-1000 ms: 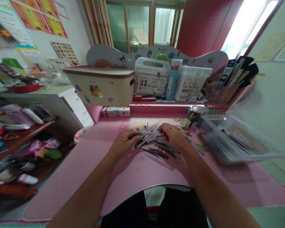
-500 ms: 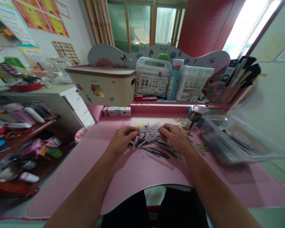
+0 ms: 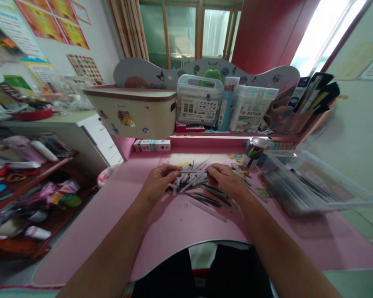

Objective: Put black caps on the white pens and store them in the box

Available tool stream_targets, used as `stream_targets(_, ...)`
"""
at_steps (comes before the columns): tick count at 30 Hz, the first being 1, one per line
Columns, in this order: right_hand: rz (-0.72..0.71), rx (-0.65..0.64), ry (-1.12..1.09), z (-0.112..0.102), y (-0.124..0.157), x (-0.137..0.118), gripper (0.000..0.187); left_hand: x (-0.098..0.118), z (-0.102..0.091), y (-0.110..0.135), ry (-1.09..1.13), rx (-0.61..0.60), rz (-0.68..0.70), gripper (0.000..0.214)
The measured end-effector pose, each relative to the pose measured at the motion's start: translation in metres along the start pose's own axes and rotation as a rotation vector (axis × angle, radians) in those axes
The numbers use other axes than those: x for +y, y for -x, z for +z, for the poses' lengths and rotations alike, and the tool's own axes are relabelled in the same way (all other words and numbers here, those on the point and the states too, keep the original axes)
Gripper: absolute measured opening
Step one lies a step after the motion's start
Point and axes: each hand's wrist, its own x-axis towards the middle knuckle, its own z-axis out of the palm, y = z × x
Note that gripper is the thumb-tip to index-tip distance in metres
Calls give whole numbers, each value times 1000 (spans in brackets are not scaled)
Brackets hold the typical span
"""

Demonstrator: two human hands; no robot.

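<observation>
Between both hands a thin, pale pen refill (image 3: pixel 193 171) is stretched level above a pile of pen parts (image 3: pixel 196 180). My left hand (image 3: pixel 161 179) pinches its left end between thumb and fingertips. At the other end, my right hand (image 3: pixel 223 177) pinches it the same way, its lower fingers curled. The pile beneath mixes white and clear tubes with dark slim pieces. Several black refills (image 3: pixel 205 199) and a clear flat strip (image 3: pixel 209 210) lie at its near side on the pink desk (image 3: pixel 174 236).
To the right stands a clear plastic box (image 3: pixel 323 186) with dark slim items inside, beside a drink can (image 3: pixel 254 151). A cream bin (image 3: pixel 133 116), marker cases (image 3: pixel 199 101) and a pen holder (image 3: pixel 290 118) line the shelf above. A small carton (image 3: pixel 152 145) lies beneath the bin.
</observation>
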Motion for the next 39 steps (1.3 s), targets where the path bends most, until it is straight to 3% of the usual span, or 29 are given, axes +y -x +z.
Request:
stream_targets(2, 30, -12, -31, 1, 0, 1, 41, 1, 0, 0, -1, -4, 11, 28)
stream_targets(5, 47, 9, -149, 3, -1, 2, 23, 1, 1, 0, 8, -2, 15, 28)
stream_targets(10, 29, -8, -128, 2, 0, -2, 14, 1, 0, 0, 23, 4, 4, 29)
stream_targets(14, 58, -49, -68, 1, 1, -3, 31, 1, 1, 1, 67, 3, -2, 29)
stream_targets(21, 30, -33, -142, 3, 1, -1, 14, 0, 1, 2, 107, 13, -29, 30)
stream_targets(29, 62, -89, -146, 7, 3, 0, 31, -1, 7, 3, 385, 0, -108, 29)
stream_targets(35, 149, -108, -254, 20, 7, -3, 36, 0, 9, 1, 541, 109, -166, 18)
stream_targets(37, 59, -62, -115, 24, 8, -4, 34, 2, 8, -1, 631, 206, -156, 12)
stream_targets(39, -129, -16, 155, 29, 9, -4, 26, 4, 5, -5, 710, 312, -135, 8)
